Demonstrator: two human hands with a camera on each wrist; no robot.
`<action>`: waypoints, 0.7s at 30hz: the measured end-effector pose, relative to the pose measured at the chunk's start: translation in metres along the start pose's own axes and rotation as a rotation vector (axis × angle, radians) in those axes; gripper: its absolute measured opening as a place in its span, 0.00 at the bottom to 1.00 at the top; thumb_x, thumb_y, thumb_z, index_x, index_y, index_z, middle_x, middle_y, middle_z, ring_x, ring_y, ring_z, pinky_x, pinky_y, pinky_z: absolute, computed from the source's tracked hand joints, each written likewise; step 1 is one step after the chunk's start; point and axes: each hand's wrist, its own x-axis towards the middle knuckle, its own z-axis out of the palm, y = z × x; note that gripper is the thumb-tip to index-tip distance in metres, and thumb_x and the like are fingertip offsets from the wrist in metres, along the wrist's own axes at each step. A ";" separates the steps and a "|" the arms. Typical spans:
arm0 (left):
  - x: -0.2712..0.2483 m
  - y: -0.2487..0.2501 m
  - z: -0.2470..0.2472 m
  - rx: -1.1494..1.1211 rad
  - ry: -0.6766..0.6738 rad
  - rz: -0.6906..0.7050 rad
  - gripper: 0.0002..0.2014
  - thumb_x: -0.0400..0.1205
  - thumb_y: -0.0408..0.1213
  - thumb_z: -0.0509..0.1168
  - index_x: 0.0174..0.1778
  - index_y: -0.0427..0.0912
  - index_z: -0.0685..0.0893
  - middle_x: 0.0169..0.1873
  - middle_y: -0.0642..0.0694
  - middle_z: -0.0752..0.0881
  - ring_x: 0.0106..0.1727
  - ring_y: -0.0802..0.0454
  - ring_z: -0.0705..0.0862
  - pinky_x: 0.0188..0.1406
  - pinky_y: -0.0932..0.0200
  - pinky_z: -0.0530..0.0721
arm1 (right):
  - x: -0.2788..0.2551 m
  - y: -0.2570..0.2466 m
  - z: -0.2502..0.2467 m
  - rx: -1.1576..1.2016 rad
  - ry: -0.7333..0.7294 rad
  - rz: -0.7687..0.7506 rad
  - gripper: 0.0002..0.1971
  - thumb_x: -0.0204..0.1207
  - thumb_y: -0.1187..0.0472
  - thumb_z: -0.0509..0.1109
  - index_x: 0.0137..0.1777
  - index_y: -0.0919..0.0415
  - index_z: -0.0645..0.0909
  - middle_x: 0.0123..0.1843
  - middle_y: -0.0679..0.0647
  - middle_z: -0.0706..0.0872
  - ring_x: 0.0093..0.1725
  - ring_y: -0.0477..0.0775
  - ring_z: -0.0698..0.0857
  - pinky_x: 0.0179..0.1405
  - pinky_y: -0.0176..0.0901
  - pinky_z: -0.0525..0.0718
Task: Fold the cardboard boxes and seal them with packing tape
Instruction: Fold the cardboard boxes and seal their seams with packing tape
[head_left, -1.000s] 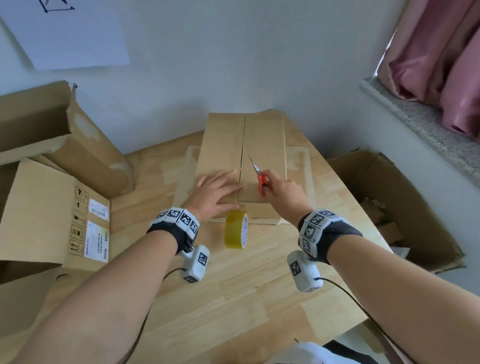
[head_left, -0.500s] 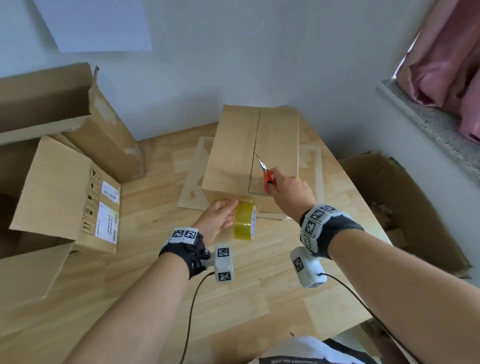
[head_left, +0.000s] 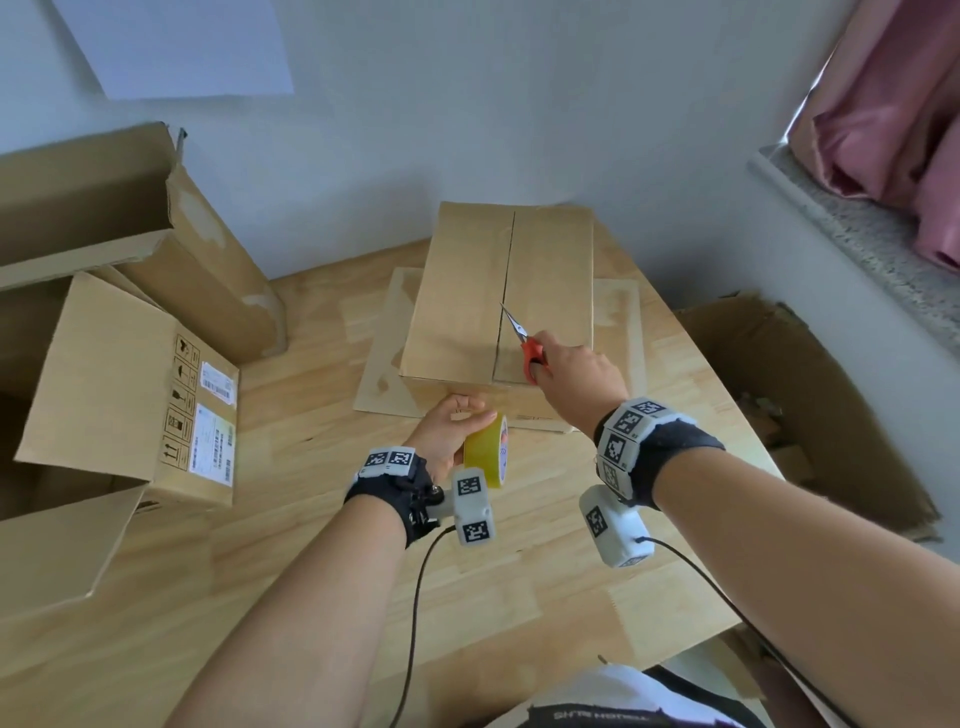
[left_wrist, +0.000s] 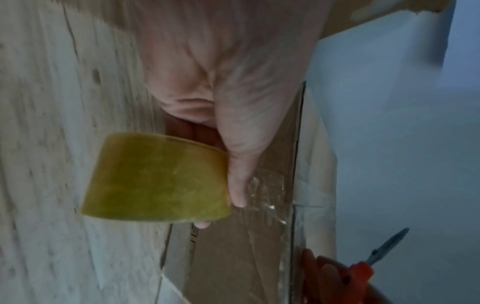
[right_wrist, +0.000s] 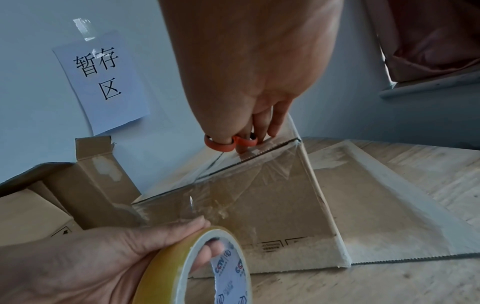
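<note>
The wooden table carries everything and is the biggest thing here. To the left of the left hand stand two large open cartons, one with printed labels on its side. To the right of the right hand, beside the table, there is another open brown carton.

Straight ahead of both hands sits the closed cardboard box, with its two top flaps meeting in a seam down the middle. It rests on a flat sheet of cardboard that shows on both sides of it. A clear strip of tape lies wrinkled over the near face of the box and reaches its top edge.

The right hand rests on the near top edge of the box, its fingers curled through the handles of the red scissors. The blades are together and point away from the hand, along the seam.

The left hand is just in front of the near face of the box. It grips the yellow tape roll, with the thumb on the outer side and fingers inside the core. The roll stands on edge, between the two wrists, and I cannot tell if it touches the table.

On the wall behind the box hangs a white paper sheet with printed characters.
</note>
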 end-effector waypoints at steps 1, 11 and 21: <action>0.002 -0.001 -0.001 0.007 -0.014 0.004 0.07 0.79 0.33 0.70 0.49 0.43 0.79 0.56 0.44 0.85 0.35 0.54 0.88 0.23 0.63 0.83 | 0.000 0.000 0.000 -0.001 0.001 0.000 0.14 0.86 0.53 0.52 0.67 0.56 0.68 0.40 0.56 0.80 0.37 0.60 0.79 0.35 0.46 0.76; 0.013 -0.007 -0.007 0.278 0.000 -0.041 0.19 0.73 0.55 0.74 0.45 0.42 0.87 0.45 0.39 0.90 0.45 0.44 0.88 0.52 0.49 0.88 | 0.001 0.001 -0.001 -0.009 -0.017 -0.006 0.13 0.86 0.53 0.52 0.66 0.56 0.68 0.40 0.56 0.80 0.36 0.59 0.79 0.34 0.47 0.77; 0.006 -0.012 -0.020 0.020 -0.192 -0.026 0.05 0.80 0.36 0.69 0.51 0.47 0.83 0.45 0.48 0.87 0.38 0.52 0.85 0.32 0.60 0.85 | 0.006 0.008 -0.016 0.227 -0.015 -0.017 0.12 0.82 0.54 0.61 0.63 0.48 0.77 0.44 0.51 0.85 0.39 0.54 0.82 0.36 0.42 0.78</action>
